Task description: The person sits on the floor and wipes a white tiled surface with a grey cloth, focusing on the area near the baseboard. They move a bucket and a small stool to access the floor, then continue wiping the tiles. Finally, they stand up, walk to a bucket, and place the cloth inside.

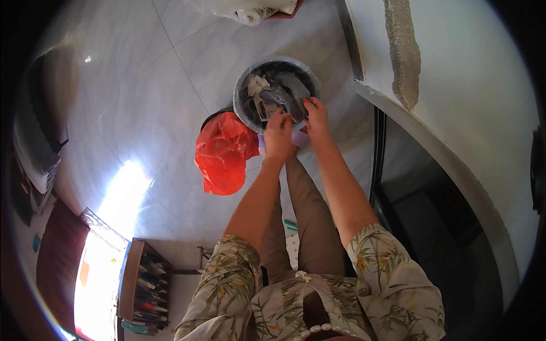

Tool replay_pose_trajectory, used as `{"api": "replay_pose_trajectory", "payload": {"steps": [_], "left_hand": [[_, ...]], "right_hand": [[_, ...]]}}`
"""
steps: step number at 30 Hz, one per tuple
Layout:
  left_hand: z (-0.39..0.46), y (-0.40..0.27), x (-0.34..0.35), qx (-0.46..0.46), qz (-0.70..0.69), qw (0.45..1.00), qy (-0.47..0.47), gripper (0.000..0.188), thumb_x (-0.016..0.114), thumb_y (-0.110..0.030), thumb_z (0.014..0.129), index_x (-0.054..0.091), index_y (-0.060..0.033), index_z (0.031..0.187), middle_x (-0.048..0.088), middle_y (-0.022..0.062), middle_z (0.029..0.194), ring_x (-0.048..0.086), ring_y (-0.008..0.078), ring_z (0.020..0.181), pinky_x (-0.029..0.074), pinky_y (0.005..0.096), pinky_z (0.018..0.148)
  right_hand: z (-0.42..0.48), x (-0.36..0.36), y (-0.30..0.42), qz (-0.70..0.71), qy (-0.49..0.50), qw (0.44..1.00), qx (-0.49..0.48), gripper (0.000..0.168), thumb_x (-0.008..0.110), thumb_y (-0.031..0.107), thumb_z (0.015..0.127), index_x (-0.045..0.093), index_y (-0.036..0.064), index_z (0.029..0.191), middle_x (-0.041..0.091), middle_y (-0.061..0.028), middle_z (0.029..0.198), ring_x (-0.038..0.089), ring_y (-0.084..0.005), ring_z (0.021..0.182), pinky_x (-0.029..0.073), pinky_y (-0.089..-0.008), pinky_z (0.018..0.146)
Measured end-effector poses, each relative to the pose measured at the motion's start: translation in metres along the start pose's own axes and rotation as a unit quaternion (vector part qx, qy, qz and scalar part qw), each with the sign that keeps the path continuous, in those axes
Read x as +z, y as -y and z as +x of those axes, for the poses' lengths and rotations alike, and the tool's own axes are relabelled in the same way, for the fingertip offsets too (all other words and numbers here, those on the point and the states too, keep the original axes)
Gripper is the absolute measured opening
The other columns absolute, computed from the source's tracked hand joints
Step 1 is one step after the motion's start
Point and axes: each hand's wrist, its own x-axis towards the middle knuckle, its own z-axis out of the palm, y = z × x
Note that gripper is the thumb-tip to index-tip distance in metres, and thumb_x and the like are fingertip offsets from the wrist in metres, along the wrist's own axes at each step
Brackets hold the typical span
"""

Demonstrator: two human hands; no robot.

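Observation:
In front of my feet stands a round bin (241,111) with a translucent plastic liner folded over its rim. Inside it lie a crumpled pale wad (257,85), dark grey plastic (293,87) and a printed piece of packaging (265,106). My left hand (278,132) is at the near rim, fingers bent and slightly blurred; whether it grips anything is unclear. At the near right rim, my right hand (317,117) has its thumb and fingers on plastic at the bin's edge. A red plastic bag (226,149) lies against the bin's left side, over something dark.
My lilac slippers (300,139) are just behind the bin. A wall (452,106) with a rough patch and a dark doorway (426,183) are on the right. White plastic-wrapped goods (251,13) sit at the far side. A filled shoe rack (149,285) stands beside the bright doorway (96,285).

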Motion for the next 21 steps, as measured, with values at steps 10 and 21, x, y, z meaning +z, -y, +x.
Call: {"api": "replay_pose_trajectory", "payload": {"steps": [10, 21], "left_hand": [[0.041, 0.019, -0.007, 0.074, 0.086, 0.993, 0.037, 0.041, 0.046, 0.001, 0.083, 0.054, -0.0078, 0.123, 0.049, 0.0178, 0.131, 0.049, 0.0374, 0.116, 0.041, 0.0406, 0.098], [0.055, 0.036, -0.037, 0.129, 0.068, 0.984, 0.105, 0.025, 0.063, -0.006, 0.073, 0.066, -0.0107, 0.097, 0.061, 0.0103, 0.113, 0.049, 0.0334, 0.117, 0.039, 0.0415, 0.1]], "right_hand": [[-0.016, -0.012, -0.001, 0.252, 0.056, 0.964, 0.061, 0.022, 0.049, 0.018, 0.095, 0.049, 0.01, 0.116, 0.056, -0.0066, 0.112, 0.058, -0.0192, 0.099, 0.051, -0.0362, 0.076], [-0.026, -0.007, 0.016, -0.15, -0.053, 0.974, -0.159, 0.047, 0.062, 0.004, 0.082, 0.042, 0.004, 0.125, 0.059, -0.0153, 0.114, 0.06, -0.0287, 0.102, 0.049, -0.0372, 0.082]]}}
